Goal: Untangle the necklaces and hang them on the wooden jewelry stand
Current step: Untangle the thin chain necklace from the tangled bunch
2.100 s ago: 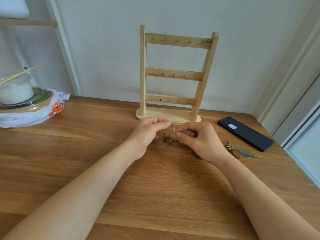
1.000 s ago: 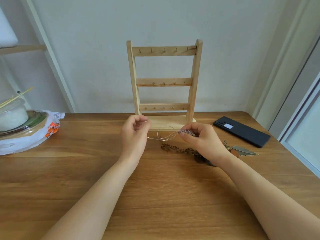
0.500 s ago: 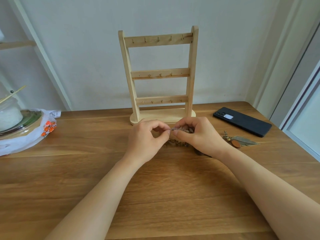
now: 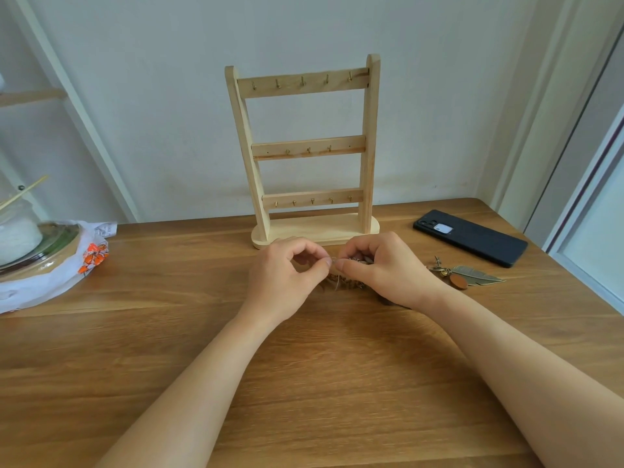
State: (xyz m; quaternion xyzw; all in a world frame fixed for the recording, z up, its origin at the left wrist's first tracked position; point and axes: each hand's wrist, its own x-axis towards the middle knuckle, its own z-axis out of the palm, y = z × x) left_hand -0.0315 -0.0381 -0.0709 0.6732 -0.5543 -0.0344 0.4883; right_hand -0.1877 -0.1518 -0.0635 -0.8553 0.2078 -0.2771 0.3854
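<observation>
The tangled brown and silver chain necklaces point(image 4: 342, 282) lie near the desk's point(image 4: 169, 332) far edge, before the pale wooden jewelry stand point(image 4: 305, 150). Left hand point(image 4: 287, 275) and right hand point(image 4: 388, 268), fingertips meeting, each pinch a strand.

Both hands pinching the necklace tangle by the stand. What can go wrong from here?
1. The left hand and right hand pinch the necklaces almost at one spot; pulling apart may tighten the knot.
2. The stand sits just behind the knuckles; a jerk might knock it.
</observation>
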